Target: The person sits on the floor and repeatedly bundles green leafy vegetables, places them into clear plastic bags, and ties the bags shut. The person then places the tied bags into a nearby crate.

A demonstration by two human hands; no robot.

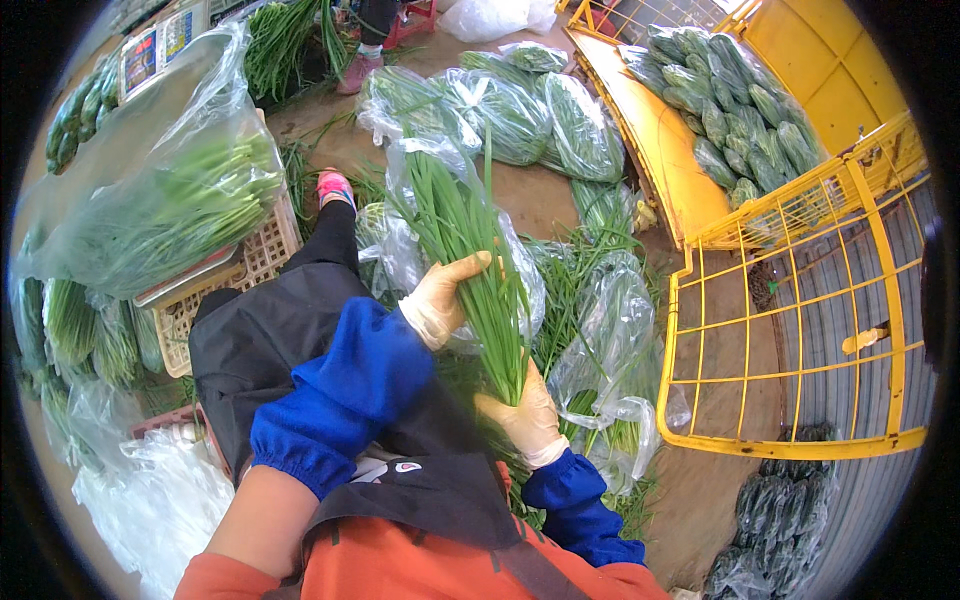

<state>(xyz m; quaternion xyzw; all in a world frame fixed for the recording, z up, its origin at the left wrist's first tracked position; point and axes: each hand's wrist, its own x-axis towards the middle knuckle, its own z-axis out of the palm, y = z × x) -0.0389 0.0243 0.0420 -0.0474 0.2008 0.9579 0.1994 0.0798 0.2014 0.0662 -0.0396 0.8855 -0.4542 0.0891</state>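
A bunch of long flat green leaves, apparently garlic chives (496, 330), slants across in front of my lap. My left hand (439, 300), in a pale thin glove, grips it around the middle with the thumb over the leaves. Lower down, my right hand (525, 416), gloved alike, holds the stem ends. The leaf tips point away from me, over a clear plastic bag (401, 251) on the floor. Whether any tips are inside that bag I cannot tell. To the right of the bunch lie loose leaves (559, 292) and another clear bag (611, 330) with greens in it.
Bagged greens (495, 112) lie ahead on the floor. A yellow metal cage cart (787, 450) with bagged vegetables (735, 112) stands right. On my left, a large bag of greens (202, 187) rests over a plastic crate (262, 247). Another person's foot (360, 73) shows ahead.
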